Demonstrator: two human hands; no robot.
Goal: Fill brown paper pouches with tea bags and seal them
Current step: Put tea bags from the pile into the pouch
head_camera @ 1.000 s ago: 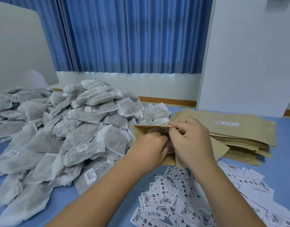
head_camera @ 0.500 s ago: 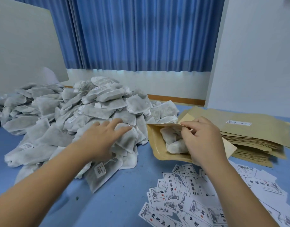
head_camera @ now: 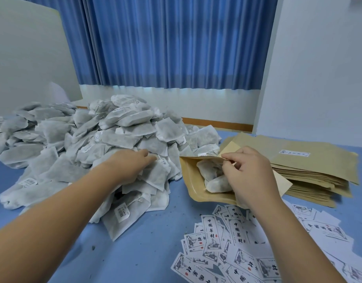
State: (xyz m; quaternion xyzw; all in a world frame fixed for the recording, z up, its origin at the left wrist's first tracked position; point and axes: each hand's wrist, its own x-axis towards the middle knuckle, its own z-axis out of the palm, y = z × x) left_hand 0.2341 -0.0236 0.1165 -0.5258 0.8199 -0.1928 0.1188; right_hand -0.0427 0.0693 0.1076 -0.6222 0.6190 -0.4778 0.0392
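A big heap of grey-white tea bags [head_camera: 90, 148] covers the left half of the blue table. My left hand [head_camera: 133, 166] lies on the heap's right side, fingers closing on a tea bag [head_camera: 155, 176]. An open brown paper pouch [head_camera: 193, 186] lies mouth-up in the middle, with tea bags inside it [head_camera: 214, 178]. My right hand [head_camera: 249, 176] pinches the pouch's upper rim and holds the mouth open. A stack of flat brown pouches [head_camera: 311, 168] sits just right of it.
Printed paper labels [head_camera: 233, 248] are scattered over the near right part of the blue table [head_camera: 147, 252]. White panels stand at the left and right, and a blue curtain hangs behind. Small tea crumbs dot the table.
My left hand left the pouch mouth and reached left onto the tea bag heap, settling on a bag. My right hand kept hold of the pouch rim, and the pouch now gapes open.
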